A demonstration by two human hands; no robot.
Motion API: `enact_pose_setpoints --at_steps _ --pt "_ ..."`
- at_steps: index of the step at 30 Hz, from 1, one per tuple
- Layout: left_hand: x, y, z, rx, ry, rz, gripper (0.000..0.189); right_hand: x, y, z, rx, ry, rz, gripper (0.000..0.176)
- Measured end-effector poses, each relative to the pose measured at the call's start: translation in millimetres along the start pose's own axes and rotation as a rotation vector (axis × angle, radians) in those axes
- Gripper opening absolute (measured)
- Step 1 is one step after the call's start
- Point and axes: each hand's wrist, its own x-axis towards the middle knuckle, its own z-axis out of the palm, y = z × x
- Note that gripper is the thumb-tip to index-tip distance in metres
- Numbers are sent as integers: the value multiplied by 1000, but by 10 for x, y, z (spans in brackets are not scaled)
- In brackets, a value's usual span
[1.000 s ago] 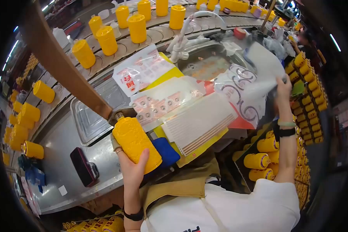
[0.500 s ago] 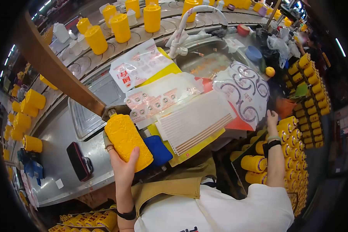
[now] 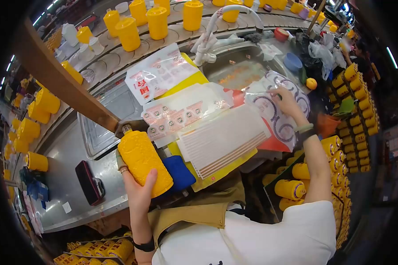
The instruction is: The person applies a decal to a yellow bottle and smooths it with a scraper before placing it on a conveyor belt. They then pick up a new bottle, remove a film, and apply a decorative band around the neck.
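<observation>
- A dark red phone [image 3: 88, 183] lies on the metal counter [image 3: 59, 179], well left of the striped sheet [image 3: 225, 137].
- A clear tray [image 3: 102, 134] sits left of the striped sheet, beyond the phone.
- The left hand [image 3: 138, 185], left of the striped sheet, has its grip closed around a yellow bottle [image 3: 145, 163], thumb along its lower end.
- That bottle lies tilted left of the striped sheet, its neck pointing away from the person, at the end of a wooden beam [image 3: 70, 75].
- A blue pad [image 3: 181, 173] lies between bottle and striped sheet.
- A curl-printed sheet [image 3: 276, 110] lies just right of the striped sheet.
- Over it, the right hand [image 3: 288, 102] has its fingers partly curled; whether its grip pinches the film, I cannot tell.
</observation>
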Motion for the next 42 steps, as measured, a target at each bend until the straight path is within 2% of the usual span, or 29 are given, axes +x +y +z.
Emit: enact_pose_setpoints --at_steps 1,3,5,8,10,17,19,21,23,27,28,30,31,33,35,37,39,40,42 --pt "4 -13 -1 -2 -4 17 76 6 12 1 0 -1 -5 34" --pt "-3 -28 -24 11 -10 12 80 -74 53 1 -160 -22 -186 35" --pt "-2 -33 -22 25 -20 4 84 -160 64 -5 -214 -66 -196 35" --pt "-5 -34 -9 8 -12 -6 84 -265 40 37 -178 9 -194 35" --pt "12 -51 -39 28 -8 -5 86 -302 51 63 -88 87 -190 29" --pt "7 -17 -31 23 -4 -18 88 -295 -46 65 -23 154 -268 16" --pt "21 -36 -43 43 -16 7 88 -288 -182 50 188 142 -17 14" --pt "11 -4 -12 31 -11 14 85 -131 -189 51 265 116 8 15" --pt "9 2 6 20 -7 22 82 33 -527 -56 580 71 169 17" --pt "10 0 1 24 -6 17 85 569 -977 -25 492 77 60 24" --pt "15 5 -5 11 -11 2 89 746 -943 56 496 70 51 24" --pt "14 29 -1 16 -7 -16 87 1099 -768 379 252 136 -62 29" --pt "10 43 4 19 -15 -38 85 1205 -730 491 257 126 -71 29" --pt "35 63 24 -4 -20 -23 82 1392 -622 725 -194 -31 -40 34" --pt "39 48 7 -11 -60 -20 84 1626 -114 1097 -432 -119 -4 36" --pt "44 86 5 -11 -31 -31 85 1627 -429 895 -512 -346 70 33" --pt "41 161 -5 10 -87 19 88 1671 -410 895 -448 -176 70 26" --pt "39 212 -37 22 -108 -29 91 1640 -584 856 -441 -189 53 26" --pt "68 155 -117 -52 -97 -18 92 1472 -1014 677 -28 -128 98 25"
